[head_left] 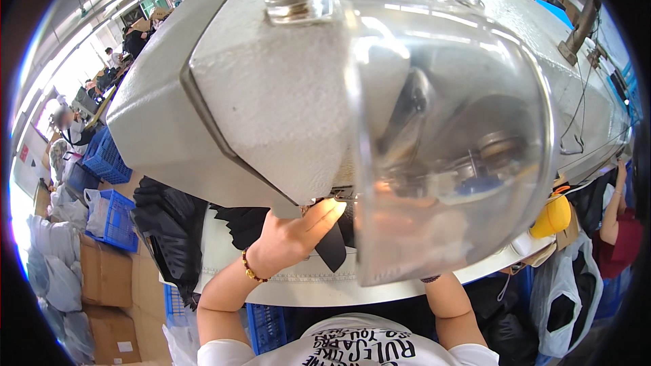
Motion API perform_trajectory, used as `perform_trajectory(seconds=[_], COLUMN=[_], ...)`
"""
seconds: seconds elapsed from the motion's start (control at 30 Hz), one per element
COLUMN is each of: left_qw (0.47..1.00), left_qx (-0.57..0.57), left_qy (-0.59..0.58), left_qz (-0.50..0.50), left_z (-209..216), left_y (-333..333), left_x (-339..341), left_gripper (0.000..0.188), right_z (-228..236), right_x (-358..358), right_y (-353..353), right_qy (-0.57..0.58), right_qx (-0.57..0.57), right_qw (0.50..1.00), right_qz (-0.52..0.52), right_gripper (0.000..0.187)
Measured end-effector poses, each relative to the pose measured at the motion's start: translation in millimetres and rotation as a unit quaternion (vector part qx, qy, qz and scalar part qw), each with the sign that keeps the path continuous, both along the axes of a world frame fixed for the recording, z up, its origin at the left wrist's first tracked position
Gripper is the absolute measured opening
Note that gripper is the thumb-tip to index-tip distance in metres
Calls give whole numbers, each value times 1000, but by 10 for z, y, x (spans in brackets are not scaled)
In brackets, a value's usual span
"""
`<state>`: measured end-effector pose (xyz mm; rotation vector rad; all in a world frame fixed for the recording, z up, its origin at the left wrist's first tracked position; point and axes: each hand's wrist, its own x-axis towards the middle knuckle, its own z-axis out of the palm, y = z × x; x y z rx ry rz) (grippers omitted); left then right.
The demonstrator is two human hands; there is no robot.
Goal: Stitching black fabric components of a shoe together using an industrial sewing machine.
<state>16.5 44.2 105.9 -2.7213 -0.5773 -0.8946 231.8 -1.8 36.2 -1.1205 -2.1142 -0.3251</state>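
The pale head of a sewing machine (271, 95) fills the middle, with a clear curved cover (447, 251) on its right side. My left hand (291, 234) is at the machine's needle area, its fingers pressed together on a black fabric piece (332, 251). The thumb is hidden. More black cut fabric (244, 224) lies just left of this hand on the white table (271, 281). My right forearm (451, 308) reaches up from below; the right hand is behind the cover, too blurred to make out its fingers.
A stack of black pieces (169, 230) hangs over the table's left edge. Blue crates (119, 220) and cardboard boxes (105, 271) stand on the floor at left. A yellow thread cone (553, 217) is at right, near another person's arm (614, 210). Plastic bags hang below.
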Motion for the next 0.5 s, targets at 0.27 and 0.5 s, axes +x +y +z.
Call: perform_trajectory(seconds=[0.27, 0.5], left_qw=[999, 995], left_qx=[49, 71], left_qy=[11, 44], left_qz=[21, 56], left_z=[1, -18], left_y=[-82, -154], left_x=[111, 178], left_gripper=[35, 29], right_z=[60, 209], right_x=[32, 56], right_y=[51, 20], right_qy=[15, 26], right_qx=[7, 11], right_qw=[1000, 1000], right_qz=[1, 0], right_gripper=[17, 21])
